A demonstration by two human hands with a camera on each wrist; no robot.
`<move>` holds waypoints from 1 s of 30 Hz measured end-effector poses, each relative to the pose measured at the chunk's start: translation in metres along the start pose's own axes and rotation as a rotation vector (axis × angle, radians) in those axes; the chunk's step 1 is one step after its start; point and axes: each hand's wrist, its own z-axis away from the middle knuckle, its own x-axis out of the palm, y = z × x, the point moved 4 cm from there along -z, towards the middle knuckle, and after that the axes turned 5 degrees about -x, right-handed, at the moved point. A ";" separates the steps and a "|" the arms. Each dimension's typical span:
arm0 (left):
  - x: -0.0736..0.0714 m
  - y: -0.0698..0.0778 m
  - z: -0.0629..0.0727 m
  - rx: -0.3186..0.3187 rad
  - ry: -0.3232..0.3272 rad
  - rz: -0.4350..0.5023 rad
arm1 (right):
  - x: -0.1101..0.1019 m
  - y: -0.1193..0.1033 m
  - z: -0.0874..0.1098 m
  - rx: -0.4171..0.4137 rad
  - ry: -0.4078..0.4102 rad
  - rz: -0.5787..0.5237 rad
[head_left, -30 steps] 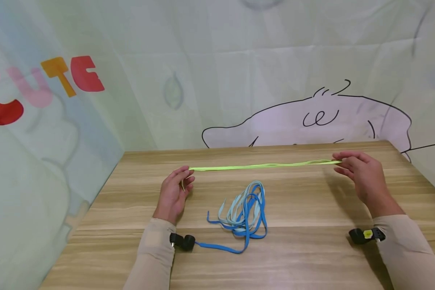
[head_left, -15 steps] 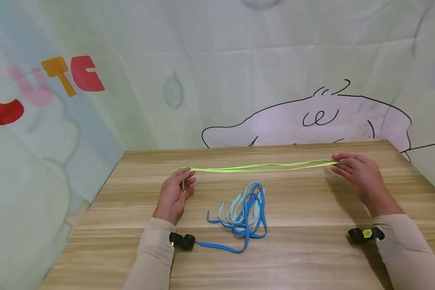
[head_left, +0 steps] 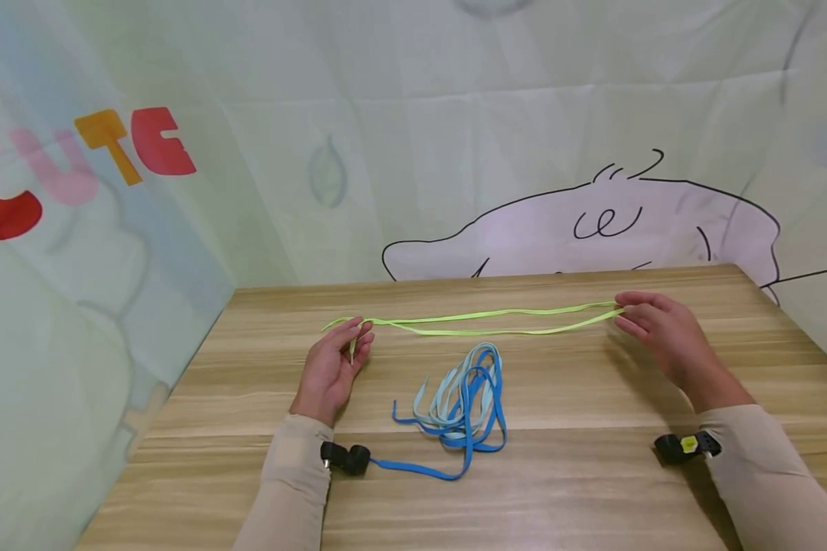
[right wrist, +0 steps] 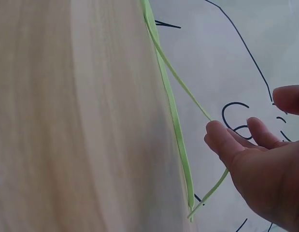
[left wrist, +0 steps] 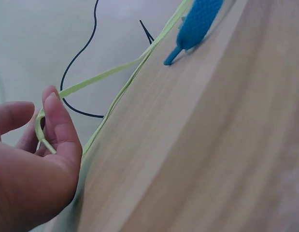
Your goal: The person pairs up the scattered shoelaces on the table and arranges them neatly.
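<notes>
A yellow-green shoelace (head_left: 469, 334) spans both hands above the far part of the wooden table. My left hand (head_left: 324, 375) pinches one end between its fingers, with a short tip hanging down. In the left wrist view the lace (left wrist: 98, 77) runs past a fingertip and curls behind it. Another strand (right wrist: 176, 128) lies along the table, its loose tip poking out left of that hand. At the other side, my right hand (head_left: 668, 337) holds the lace with bent fingers, and the strand sags slightly. A blue shoelace (head_left: 499, 417) and a pale blue shoelace (head_left: 444, 394) lie loosely coiled together between the forearms.
The wooden table (head_left: 558, 490) ends at a printed fabric backdrop (head_left: 413, 168) behind and to the left. One blue lace end runs toward the small black camera (head_left: 348, 458) on the left wrist; another camera (head_left: 678, 448) sits on the right wrist.
The taut yellow-green lace has parted into two strands, the nearer one sagging. My right hand has moved slightly left. A loose tip now lies beyond my left hand, which has barely moved.
</notes>
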 end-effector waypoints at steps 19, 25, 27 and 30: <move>-0.006 0.002 -0.002 -0.047 -0.008 0.062 | -0.004 0.002 -0.003 -0.088 -0.155 -0.192; -0.009 0.003 -0.005 -0.059 -0.026 0.058 | -0.006 0.004 -0.004 -0.071 -0.157 -0.140; -0.010 0.004 -0.005 -0.062 -0.038 0.052 | -0.007 0.005 -0.004 -0.066 -0.145 -0.124; -0.011 0.005 -0.007 -0.062 -0.030 0.064 | -0.010 0.005 -0.004 -0.067 -0.123 -0.123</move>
